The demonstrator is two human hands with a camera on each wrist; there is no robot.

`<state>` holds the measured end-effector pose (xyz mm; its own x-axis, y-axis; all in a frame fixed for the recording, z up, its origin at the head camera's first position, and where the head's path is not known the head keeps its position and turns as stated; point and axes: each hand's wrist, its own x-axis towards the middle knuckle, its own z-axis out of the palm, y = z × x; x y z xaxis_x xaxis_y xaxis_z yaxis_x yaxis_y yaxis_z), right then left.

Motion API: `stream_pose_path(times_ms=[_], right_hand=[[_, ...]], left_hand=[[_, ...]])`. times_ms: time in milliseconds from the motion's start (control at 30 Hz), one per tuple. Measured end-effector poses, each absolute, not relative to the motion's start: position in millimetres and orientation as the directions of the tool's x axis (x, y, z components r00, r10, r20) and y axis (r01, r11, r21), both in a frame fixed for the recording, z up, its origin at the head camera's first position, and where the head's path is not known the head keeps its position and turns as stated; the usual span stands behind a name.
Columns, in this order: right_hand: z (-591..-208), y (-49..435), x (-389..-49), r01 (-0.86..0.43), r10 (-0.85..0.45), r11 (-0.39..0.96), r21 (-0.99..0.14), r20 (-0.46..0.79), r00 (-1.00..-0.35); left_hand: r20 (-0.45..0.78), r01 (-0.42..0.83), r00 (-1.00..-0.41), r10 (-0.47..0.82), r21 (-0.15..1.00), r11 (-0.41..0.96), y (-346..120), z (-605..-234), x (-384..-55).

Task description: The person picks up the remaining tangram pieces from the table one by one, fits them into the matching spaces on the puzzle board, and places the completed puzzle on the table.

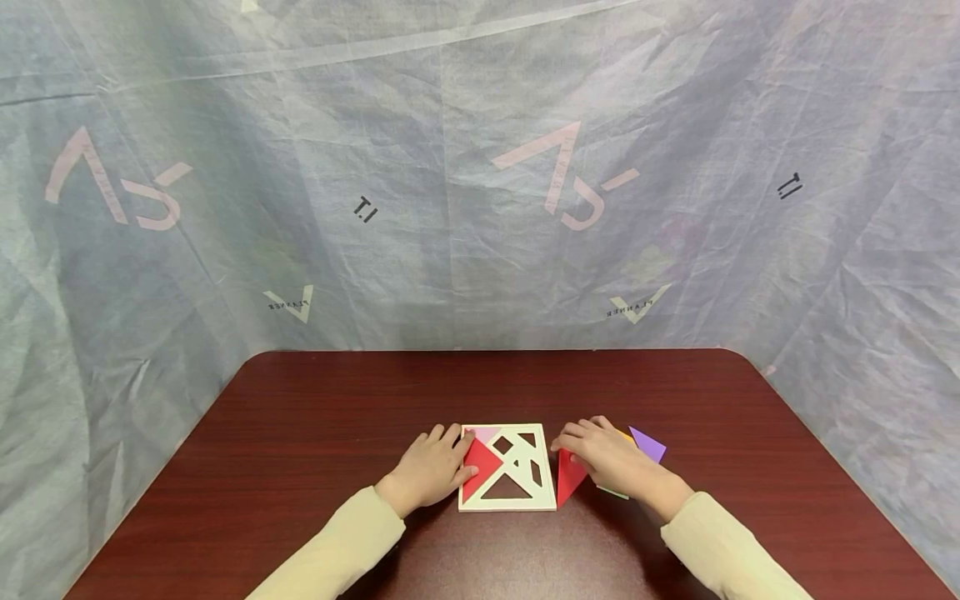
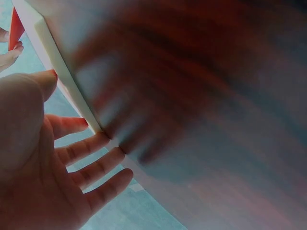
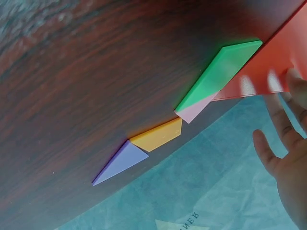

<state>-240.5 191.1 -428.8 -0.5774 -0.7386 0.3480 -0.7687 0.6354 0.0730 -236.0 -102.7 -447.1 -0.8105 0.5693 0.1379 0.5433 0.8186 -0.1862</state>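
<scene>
A white tangram board (image 1: 546, 502) with cut-out shapes lies on the table. A red triangle (image 1: 480, 468) fills its left recess, and a pink triangle (image 1: 487, 433) sits at its upper left. Along the board's left edge rests my left hand (image 1: 429, 468), fingers spread and thumb touching the red triangle. Just right of the board, my right hand (image 1: 611, 457) pinches another red triangle (image 1: 570, 477), which stands tilted; part of it is hidden by the fingers. In the right wrist view, that red triangle (image 3: 268, 67) is close to a green piece (image 3: 218, 74).
Beyond the green piece lie a small pink piece (image 3: 194, 111), a yellow piece (image 3: 158, 135) and a purple triangle (image 3: 120, 163), partly covered by the right hand in the head view. The dark red-brown table (image 1: 322, 400) meets a grey printed cloth (image 1: 450, 275) behind.
</scene>
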Motion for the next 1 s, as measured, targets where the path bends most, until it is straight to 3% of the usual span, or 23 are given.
stream_pose_path(times_ms=[833,1000], right_hand=[[-423.4,194.0,-245.0,-0.783,-0.727,0.616,0.086,0.444,-0.523],[-420.8,196.9,-245.2,-0.770,-0.715,0.632,0.084,0.447,-0.538]], left_hand=[[0.144,0.545,-0.808,0.571,-0.183,0.818,-103.0,-444.5,-234.4],[0.147,0.544,-0.808,0.570,-0.183,0.819,-102.7,-444.5,-234.3]])
